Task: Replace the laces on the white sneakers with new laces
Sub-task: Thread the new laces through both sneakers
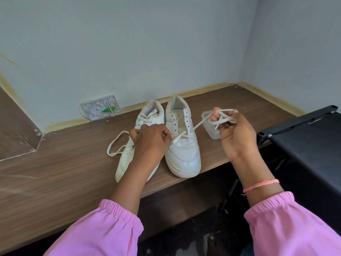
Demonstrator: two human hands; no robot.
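Wooden worktop (64,174) carries two white sneakers (182,145) side by side. Left hand (150,140) fingers pinch the right sneaker's lace (200,123) near its low eyelets; right hand (234,130) fingers clamp its bunched end.

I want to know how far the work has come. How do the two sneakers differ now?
The right sneaker has nearly all eyelets empty, with one lace running up to the right hand; the left sneaker still shows lacing near its opening. The left hand covers the left sneaker's middle; the right sneaker lies mostly uncovered. Both are white and stand on the wooden table.
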